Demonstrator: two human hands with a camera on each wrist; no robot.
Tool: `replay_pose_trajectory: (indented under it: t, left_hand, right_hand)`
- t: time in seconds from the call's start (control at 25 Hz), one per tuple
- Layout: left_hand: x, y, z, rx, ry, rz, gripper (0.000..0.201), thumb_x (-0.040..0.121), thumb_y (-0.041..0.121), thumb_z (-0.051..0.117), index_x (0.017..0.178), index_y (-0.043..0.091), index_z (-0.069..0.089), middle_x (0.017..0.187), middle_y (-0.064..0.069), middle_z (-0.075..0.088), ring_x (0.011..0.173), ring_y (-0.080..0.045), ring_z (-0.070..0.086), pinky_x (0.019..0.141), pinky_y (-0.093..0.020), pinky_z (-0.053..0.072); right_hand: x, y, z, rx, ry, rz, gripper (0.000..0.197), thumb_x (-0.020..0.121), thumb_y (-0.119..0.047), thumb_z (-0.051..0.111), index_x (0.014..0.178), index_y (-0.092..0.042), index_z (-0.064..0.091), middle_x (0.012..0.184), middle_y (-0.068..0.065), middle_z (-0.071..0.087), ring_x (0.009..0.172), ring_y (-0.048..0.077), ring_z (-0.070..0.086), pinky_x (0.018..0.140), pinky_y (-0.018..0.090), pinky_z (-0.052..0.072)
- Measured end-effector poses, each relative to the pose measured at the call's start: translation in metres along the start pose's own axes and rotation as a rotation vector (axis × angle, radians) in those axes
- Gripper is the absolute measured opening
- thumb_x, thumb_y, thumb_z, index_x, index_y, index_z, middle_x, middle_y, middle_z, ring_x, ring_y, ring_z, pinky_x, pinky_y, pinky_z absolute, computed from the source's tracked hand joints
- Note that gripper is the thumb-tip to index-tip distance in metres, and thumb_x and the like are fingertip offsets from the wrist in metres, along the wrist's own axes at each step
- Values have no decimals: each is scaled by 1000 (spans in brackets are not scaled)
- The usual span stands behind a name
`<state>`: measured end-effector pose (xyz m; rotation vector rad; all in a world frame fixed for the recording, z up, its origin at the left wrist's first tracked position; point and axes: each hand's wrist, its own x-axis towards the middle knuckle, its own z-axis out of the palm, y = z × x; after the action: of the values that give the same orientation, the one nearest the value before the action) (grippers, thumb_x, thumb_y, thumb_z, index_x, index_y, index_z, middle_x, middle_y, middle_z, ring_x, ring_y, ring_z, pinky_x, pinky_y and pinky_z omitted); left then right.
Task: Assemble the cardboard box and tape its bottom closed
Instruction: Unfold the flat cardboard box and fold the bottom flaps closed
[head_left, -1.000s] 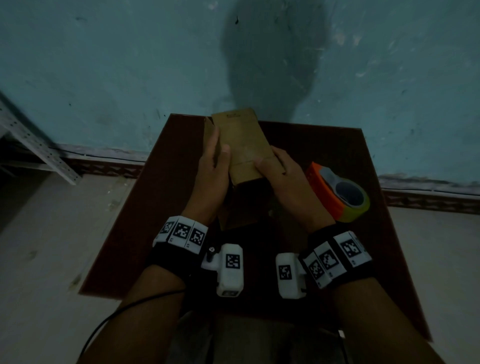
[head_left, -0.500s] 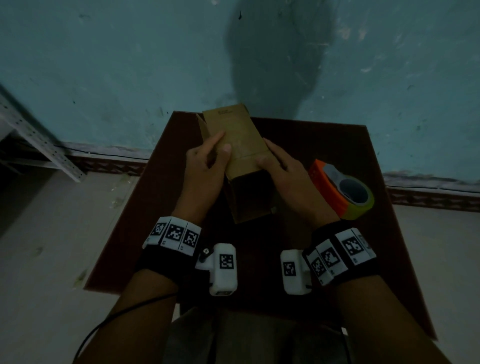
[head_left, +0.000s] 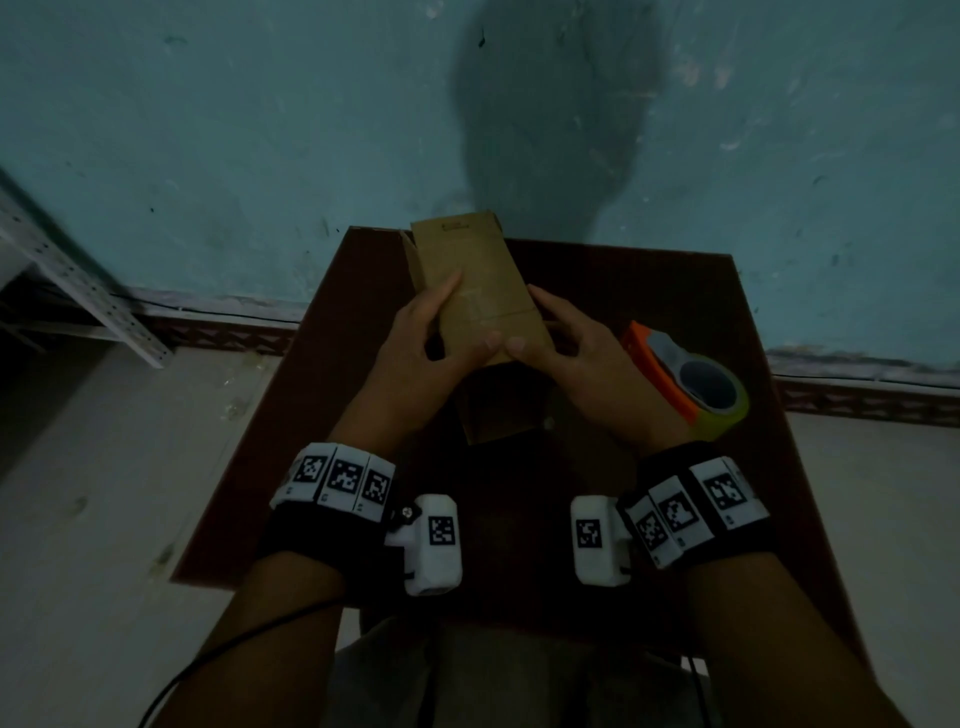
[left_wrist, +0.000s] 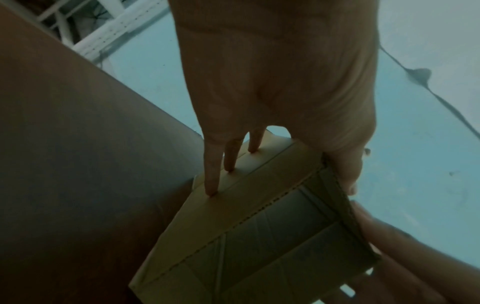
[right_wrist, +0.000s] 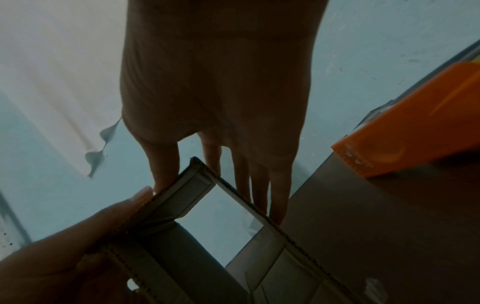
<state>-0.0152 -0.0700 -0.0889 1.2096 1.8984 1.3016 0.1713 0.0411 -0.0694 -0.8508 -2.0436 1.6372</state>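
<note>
A small brown cardboard box (head_left: 475, 291) is held above the dark red table (head_left: 675, 291), its long side pointing away from me and its near end open. My left hand (head_left: 415, 343) grips its left side, fingers along the wall and thumb on the top face. My right hand (head_left: 566, 343) grips its right side the same way. In the left wrist view my fingers (left_wrist: 228, 156) lie on the box (left_wrist: 259, 226). The right wrist view looks through the open box (right_wrist: 197, 236), with my right fingers (right_wrist: 259, 185) on its outer wall. An orange tape dispenser (head_left: 685, 379) lies right of my right hand.
The table stands against a teal wall (head_left: 260, 130). A white perforated metal shelf frame (head_left: 72, 280) leans at the left over a pale floor (head_left: 104, 493). The orange dispenser (right_wrist: 415, 123) sits close to my right hand.
Both thumbs have slid to the near edge of the box's top face and now meet there. The box has opened out a little and sits squarer between my hands.
</note>
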Motion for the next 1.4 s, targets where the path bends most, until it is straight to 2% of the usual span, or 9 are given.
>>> replay_pose_trajectory:
  t: [0.36, 0.48, 0.6, 0.68, 0.76, 0.88, 1.12, 1.28, 1.4]
  left_hand:
    - [-3, -3, 4, 94, -60, 40, 112, 72, 68, 83, 162, 55, 18, 173, 5, 26, 156, -18, 34, 121, -49, 42]
    - [-4, -7, 2, 152, -101, 81, 108, 81, 40, 85, 161, 59, 15, 176, -5, 20, 160, -26, 28, 123, -53, 39]
    - [-3, -7, -2, 191, -158, 82, 99, 94, 7, 74, 164, 53, 20, 178, -9, 14, 160, -26, 27, 118, -21, 39]
    - [-3, -5, -3, 183, -188, 72, 100, 94, -1, 71, 164, 50, 22, 177, -7, 15, 158, -22, 27, 102, -1, 38]
    - [-2, 0, -3, 112, -160, 59, 92, 94, 5, 75, 164, 43, 28, 173, -3, 27, 151, -17, 37, 100, -4, 45]
    - [-5, 5, 3, 141, -6, 89, 71, 97, 31, 75, 158, 36, 39, 162, 0, 42, 142, -17, 49, 113, -34, 50]
    - [-10, 13, 15, 402, 201, 94, 56, 102, 41, 64, 153, 30, 43, 155, -3, 50, 134, -20, 56, 101, -33, 49]
    - [-8, 8, 14, 336, 187, 58, 60, 100, 48, 65, 151, 28, 40, 160, -3, 37, 129, -12, 48, 99, -35, 48]
    - [-11, 8, 16, 285, 196, 67, 57, 102, 45, 64, 150, 26, 41, 159, -3, 36, 122, -6, 44, 95, -29, 43]
  right_hand:
    - [2, 5, -4, -31, 22, -39, 78, 100, -29, 74, 166, -39, 33, 159, -8, 45, 133, 4, 50, 84, 14, 55]
    - [2, 5, -7, -14, 24, -58, 77, 102, -23, 72, 166, -41, 33, 153, -15, 43, 123, -6, 51, 86, 8, 56]
    - [0, 8, -7, -143, 57, -77, 77, 106, -16, 66, 165, -47, 30, 163, -8, 39, 126, -1, 51, 100, 19, 56]
    - [0, 9, -4, -235, 60, -62, 79, 106, -18, 65, 165, -53, 26, 167, 0, 39, 132, 8, 52, 92, 11, 53]
    - [3, 10, 1, -318, 93, -59, 80, 105, -20, 67, 164, -55, 23, 166, 3, 44, 137, 17, 56, 100, 21, 55]
    - [6, 9, 15, -493, 201, -75, 81, 102, -24, 69, 162, -51, 21, 156, 6, 54, 131, 21, 62, 107, 46, 57]
    - [7, 9, 24, -364, 208, -69, 72, 103, -47, 63, 163, -54, 23, 154, 3, 56, 123, 16, 66, 101, 43, 59]
    - [3, 2, 12, 2, 131, 38, 53, 112, -41, 48, 164, -44, 39, 146, -11, 57, 112, -4, 64, 81, 14, 56]
    - [4, 2, 10, 27, 109, 25, 51, 110, -37, 56, 160, -39, 48, 149, -9, 63, 126, 2, 65, 93, 22, 59]
